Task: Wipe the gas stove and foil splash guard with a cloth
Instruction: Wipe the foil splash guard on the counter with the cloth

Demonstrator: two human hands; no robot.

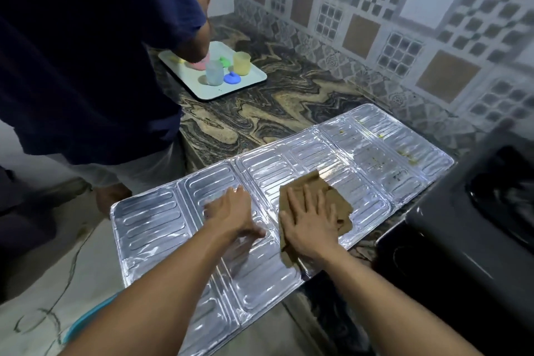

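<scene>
The foil splash guard (161, 220) lies flat across the marbled counter, its left part hanging over the edge. Food specks dirty its far right panels. A brown cloth (335, 196) lies on the middle panels. My right hand (310, 222) presses flat on the cloth, fingers spread. My left hand (231, 212) rests flat on the foil just left of the cloth, holding nothing. The black gas stove (468, 234) stands at the right edge, partly cut off.
Another person in a dark blue shirt (86, 52) stands at the left by the counter. A white tray (254, 78) with small coloured plastic cups and lids sits at the back. Patterned tile wall (404, 9) behind. A blue basin rim (86, 318) shows low on the floor.
</scene>
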